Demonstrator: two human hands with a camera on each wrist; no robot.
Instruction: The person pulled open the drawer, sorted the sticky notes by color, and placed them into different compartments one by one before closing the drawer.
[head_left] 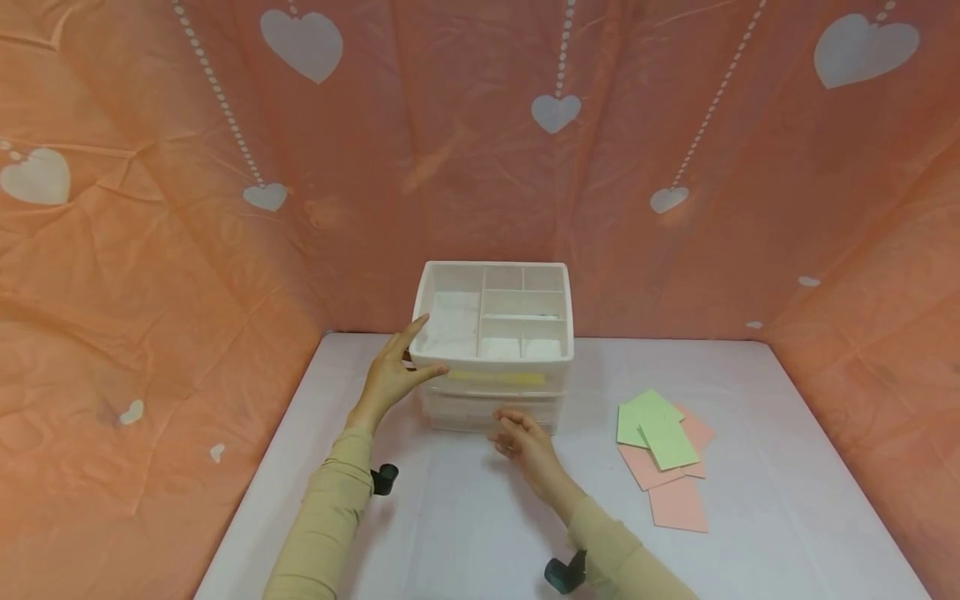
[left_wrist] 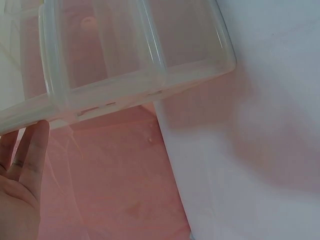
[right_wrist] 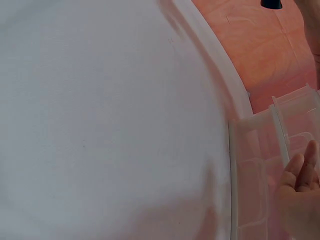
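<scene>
A white plastic drawer organizer (head_left: 450, 361) stands near the back of the table, its top divided into compartments and its drawers see-through. My left hand (head_left: 392, 377) is at its left front corner, thumb against the front and fingers along the side. In the left wrist view, the straight fingers (left_wrist: 36, 160) touch the organizer's side (left_wrist: 115, 85). My right hand (head_left: 528, 446) is before the lower drawer (head_left: 457, 412), fingers loosely bent. The right wrist view shows its fingertips near the drawer fronts (right_wrist: 250, 175); contact is unclear. Something yellow (head_left: 498, 378) shows through the upper drawer front.
Several green paper squares (head_left: 648, 417) and pink paper squares (head_left: 678, 504) lie overlapping on the white table (head_left: 450, 533), right of the organizer. An orange-pink cloth with white hearts (head_left: 480, 192) hangs behind and at both sides.
</scene>
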